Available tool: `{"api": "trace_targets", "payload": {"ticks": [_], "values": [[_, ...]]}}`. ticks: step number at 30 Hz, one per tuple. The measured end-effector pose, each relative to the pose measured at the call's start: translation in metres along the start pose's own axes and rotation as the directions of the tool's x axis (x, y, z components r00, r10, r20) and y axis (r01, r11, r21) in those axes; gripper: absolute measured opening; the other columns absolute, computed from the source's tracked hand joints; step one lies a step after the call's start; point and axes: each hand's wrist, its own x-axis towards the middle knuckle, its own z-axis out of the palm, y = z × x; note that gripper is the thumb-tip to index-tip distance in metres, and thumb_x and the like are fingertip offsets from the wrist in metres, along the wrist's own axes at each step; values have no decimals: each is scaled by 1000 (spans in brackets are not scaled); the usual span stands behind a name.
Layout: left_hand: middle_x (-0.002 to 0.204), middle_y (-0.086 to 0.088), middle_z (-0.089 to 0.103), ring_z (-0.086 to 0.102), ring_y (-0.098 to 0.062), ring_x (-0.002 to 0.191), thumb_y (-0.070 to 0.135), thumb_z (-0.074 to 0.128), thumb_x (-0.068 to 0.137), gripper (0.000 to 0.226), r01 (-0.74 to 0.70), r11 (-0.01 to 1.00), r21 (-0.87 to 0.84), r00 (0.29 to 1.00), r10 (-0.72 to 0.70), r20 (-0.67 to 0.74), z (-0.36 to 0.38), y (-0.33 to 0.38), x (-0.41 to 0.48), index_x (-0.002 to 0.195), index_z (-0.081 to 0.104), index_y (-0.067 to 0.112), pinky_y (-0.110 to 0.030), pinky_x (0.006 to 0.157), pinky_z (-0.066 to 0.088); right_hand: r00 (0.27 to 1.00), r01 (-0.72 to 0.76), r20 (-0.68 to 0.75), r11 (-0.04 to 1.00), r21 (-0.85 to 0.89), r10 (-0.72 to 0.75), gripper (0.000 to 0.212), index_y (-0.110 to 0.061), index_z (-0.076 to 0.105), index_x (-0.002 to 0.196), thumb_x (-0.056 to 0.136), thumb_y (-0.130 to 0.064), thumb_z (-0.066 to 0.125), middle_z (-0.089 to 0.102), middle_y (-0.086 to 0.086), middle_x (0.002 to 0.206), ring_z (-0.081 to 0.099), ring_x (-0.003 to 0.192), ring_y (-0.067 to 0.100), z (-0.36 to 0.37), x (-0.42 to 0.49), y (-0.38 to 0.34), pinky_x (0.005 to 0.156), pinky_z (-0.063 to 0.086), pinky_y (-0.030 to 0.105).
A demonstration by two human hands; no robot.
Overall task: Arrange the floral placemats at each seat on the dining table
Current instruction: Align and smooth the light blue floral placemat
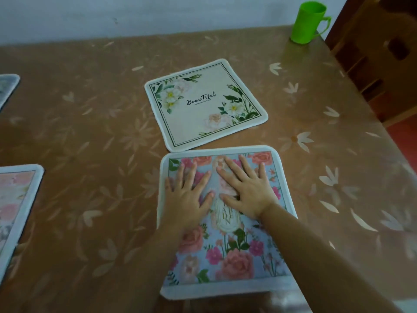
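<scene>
Left hand [189,197] and right hand [247,193] lie flat on the rose placemat [237,263].
Fingers straight and spread, gripping nothing; the mat lies at the table's [90,143] near edge, the cream placemat [203,114] just beyond, with brown tabletop on either side.

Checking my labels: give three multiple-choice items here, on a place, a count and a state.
1. The green cup stands: A on the floor; B at the table top's far right corner; C on a shelf.
2. Placemats in view: A one; B four; C seven.
3. The left hand and right hand lie: A flat on the blue rose placemat; B clenched midair; C gripping a spoon.
Answers: B, it stands by that corner; B, the blue one, cream placemat, pink placemat and grey placemat cut off at left; A, fingers straight on it.
</scene>
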Motion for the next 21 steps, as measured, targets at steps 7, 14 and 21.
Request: {"api": "trace_targets", "payload": {"ticks": [7, 14, 21], "values": [[156, 1, -3, -8, -23, 141, 58, 26, 89, 61, 119, 993, -11, 993, -119, -14, -2, 6, 21, 142, 5, 38, -58, 109, 2, 993, -81, -83, 997, 5, 81, 64, -39, -2, 141, 85, -63, 14, -7, -8, 155, -14, 141, 21, 1, 15, 4, 109, -3, 61], [155, -4, -8, -15, -26, 139, 59, 19, 89, 65, 198, 980, -2, 980, -198, 21, 0, 24, -20, 144, -1, 31, -58, 109, 0, 969, -230, -82, 972, 45, 233, 65, -35, -8, 141, 84, -62, 8, -12, -4, 153, -18, 139, 21, 14, -37, -10, 110, -7, 56], [155, -8, -3, -12, -31, 140, 58, 19, 89, 65, 81, 995, 57, 995, -84, 50, -3, 39, -88, 144, 1, 29, -61, 108, 7, 955, -288, -52, 955, 70, 292, 62, -35, -17, 136, 88, -60, 14, -19, -7, 148, -26, 134, 20, 26, -115, -39, 110, -9, 54]]}}
